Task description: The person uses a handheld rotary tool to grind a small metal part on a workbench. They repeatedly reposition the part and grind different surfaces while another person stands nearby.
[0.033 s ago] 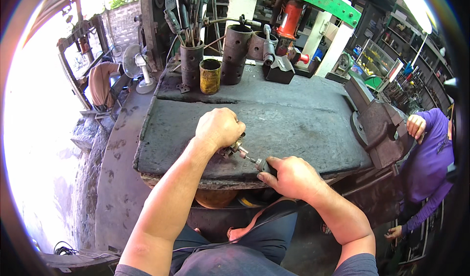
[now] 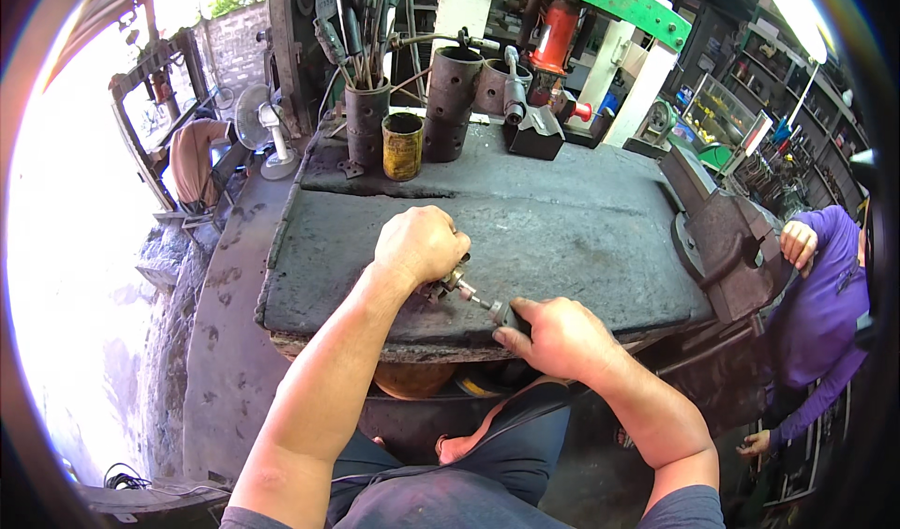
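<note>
My left hand (image 2: 422,246) is closed over a small metal part (image 2: 455,280) at the near side of the dark workbench (image 2: 562,238). Most of that part is hidden beneath the fist. To its right, my right hand (image 2: 562,340) grips a dark hand-held rotary tool (image 2: 506,315) with a grey collar. The tool's thin metal shank points up and left to the part under my left hand. Whether its tip touches the part or goes into it, I cannot tell.
A tool-filled can (image 2: 367,126), a yellow tin (image 2: 402,149) and dark perforated cylinders (image 2: 454,107) line the back. A bench vise (image 2: 736,248) is on the right, beside a person in purple (image 2: 825,304). A green press frame (image 2: 619,4) rises behind; a fan (image 2: 258,116) stands left.
Very little differs. My right hand and the rotary tool have moved up very slightly, while my left hand stays in the same spot.
</note>
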`<state>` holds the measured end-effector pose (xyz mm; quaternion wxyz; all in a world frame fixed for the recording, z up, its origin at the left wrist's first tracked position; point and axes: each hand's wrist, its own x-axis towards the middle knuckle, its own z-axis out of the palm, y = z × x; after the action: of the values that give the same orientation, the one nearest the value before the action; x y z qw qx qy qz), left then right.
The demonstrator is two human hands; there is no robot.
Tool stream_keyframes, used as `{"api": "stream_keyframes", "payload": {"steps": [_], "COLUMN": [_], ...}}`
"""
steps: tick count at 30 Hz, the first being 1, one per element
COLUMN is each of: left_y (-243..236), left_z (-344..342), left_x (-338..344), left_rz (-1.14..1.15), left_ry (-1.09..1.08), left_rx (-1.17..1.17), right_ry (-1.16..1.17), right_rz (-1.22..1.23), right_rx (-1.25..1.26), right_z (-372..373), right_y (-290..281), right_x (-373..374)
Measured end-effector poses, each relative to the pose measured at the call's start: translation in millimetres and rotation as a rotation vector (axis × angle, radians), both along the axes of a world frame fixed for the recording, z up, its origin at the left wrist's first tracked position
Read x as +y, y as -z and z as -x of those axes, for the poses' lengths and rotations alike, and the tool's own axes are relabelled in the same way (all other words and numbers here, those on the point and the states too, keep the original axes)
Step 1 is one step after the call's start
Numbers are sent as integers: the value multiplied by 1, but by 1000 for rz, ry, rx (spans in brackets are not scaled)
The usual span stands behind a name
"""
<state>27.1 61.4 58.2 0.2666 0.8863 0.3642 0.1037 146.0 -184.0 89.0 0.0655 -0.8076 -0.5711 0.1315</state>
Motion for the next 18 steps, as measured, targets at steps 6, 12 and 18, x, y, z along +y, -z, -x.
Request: {"api": "stream_keyframes", "payload": {"steps": [6, 12, 18], "left_y": [-2, 0, 3], "left_z": [1, -5, -17], "left_x": [-2, 3, 8], "left_rz": [8, 15, -15], "left_ry": [-11, 17, -17], "left_rx": [17, 52, 110], "right_ry": [-28, -28, -42], "right_rz": [-28, -22, -81], "right_rx": [-22, -48, -51], "right_z": [0, -3, -6], "right_y": [2, 3, 9], "right_x": [-2, -2, -4]}}
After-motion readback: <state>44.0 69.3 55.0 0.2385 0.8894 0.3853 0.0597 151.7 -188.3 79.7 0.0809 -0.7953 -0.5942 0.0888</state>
